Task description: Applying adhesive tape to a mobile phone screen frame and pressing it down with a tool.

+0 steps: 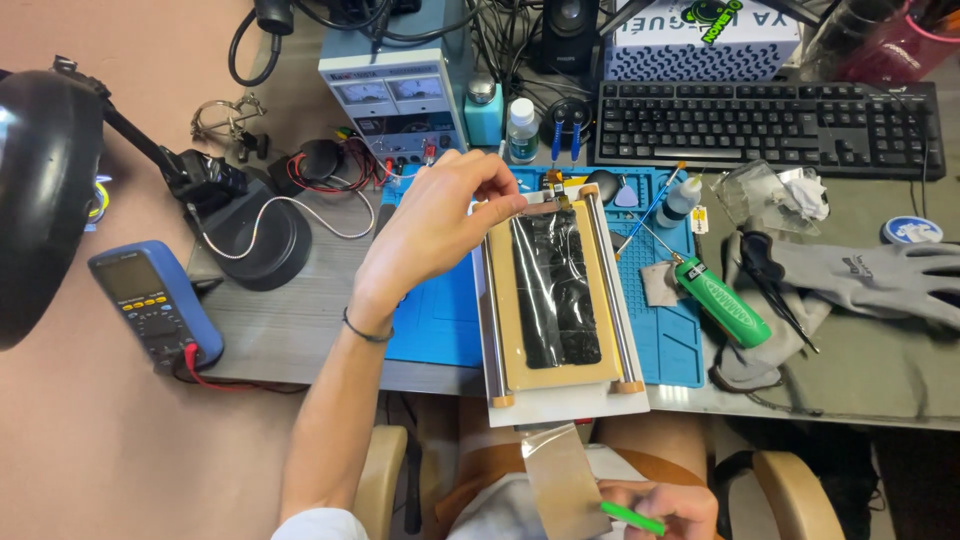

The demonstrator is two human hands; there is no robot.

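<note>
A black phone screen panel (556, 290) lies on a tan pad inside a white and silver frame (497, 320) on the blue work mat (440, 320). My left hand (435, 225) reaches across and pinches the panel's top left corner. Down by my lap, my right hand (665, 505) holds a clear film sheet (558, 475) and a thin green tool (632, 518).
A blue multimeter (150, 300) sits at the left beside a black lamp head (45, 190). A power supply (395, 95) and keyboard (765, 125) stand at the back. A green-handled tool (722, 302), a small bottle (680, 198) and grey gloves (860, 280) lie to the right.
</note>
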